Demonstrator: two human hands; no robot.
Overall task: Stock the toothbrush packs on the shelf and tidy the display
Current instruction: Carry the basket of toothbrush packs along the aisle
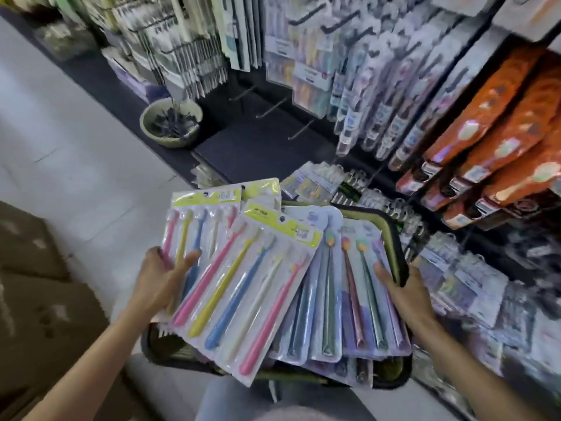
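A dark basket (391, 238) on my lap holds a fanned pile of toothbrush packs. My left hand (164, 281) grips two yellow-headed packs (243, 287) of pink, yellow, blue and white brushes at their left edge, lifted and tilted over the basket. My right hand (403, 293) rests on the purple-backed packs (355, 299) in the basket's right half, fingers laid flat on top. The display shelf (267, 147) stands ahead, with bare metal hooks (273, 109) sticking out of its dark back panel.
Hanging toothbrush packs (379, 95) fill the pegs right of the bare hooks. Orange packs (498, 141) hang at far right. A green bowl (171, 121) of dark items sits on the shelf base. More packs (464, 287) lie on the lower shelf. Cardboard boxes (39, 284) stand left.
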